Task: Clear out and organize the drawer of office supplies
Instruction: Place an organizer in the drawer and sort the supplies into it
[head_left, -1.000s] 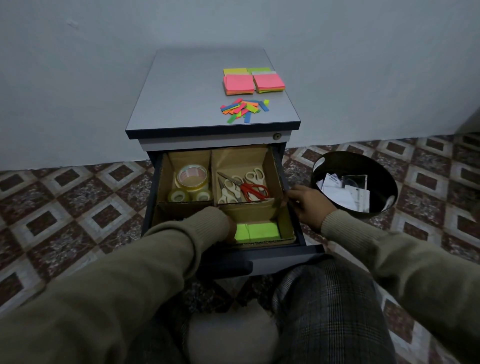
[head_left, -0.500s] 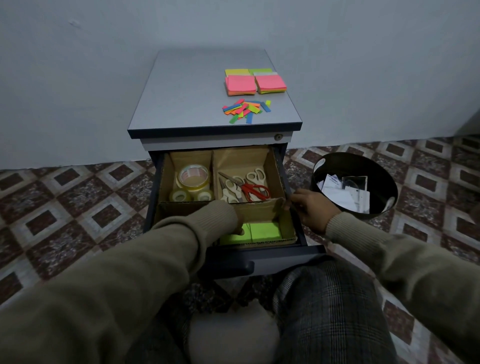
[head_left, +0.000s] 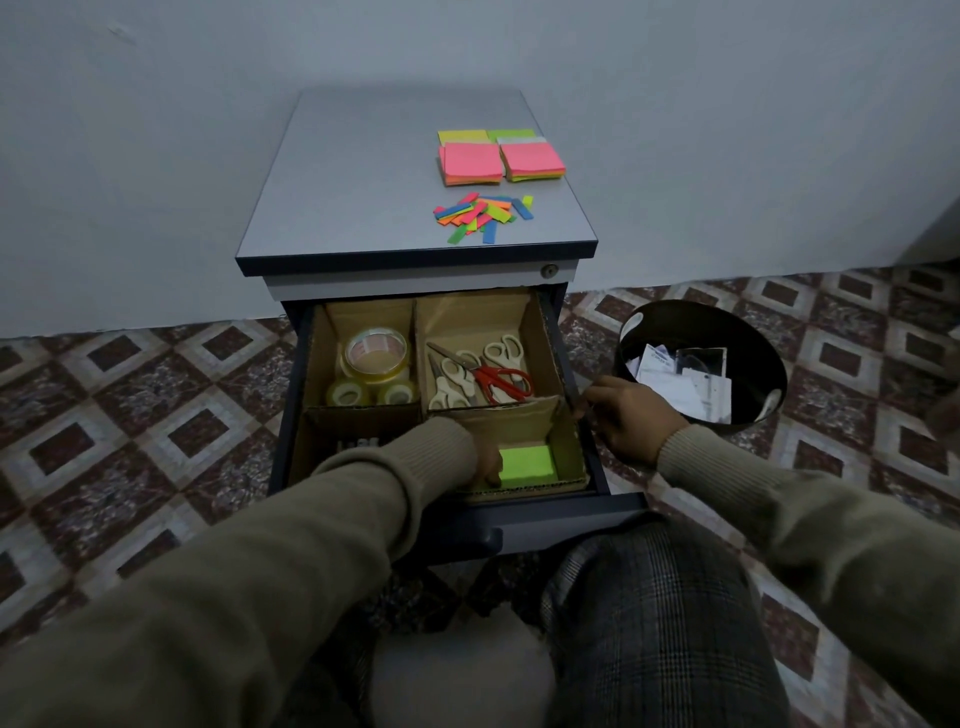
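The left hand (head_left: 485, 462) is reaching into the drawer (head_left: 597, 467), fingers touching the green sticky notes (head_left: 527, 464) in its 5 o'clock compartment; their curl cannot be told. The right hand (head_left: 626, 418) is gripping the drawer's 3 o'clock wall.

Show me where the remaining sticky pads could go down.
Free: the cabinet top left of the pink sticky pads and paper strips. Crowded: the tape rolls and scissors compartments, and the front right one, where the left hand touches green notes.
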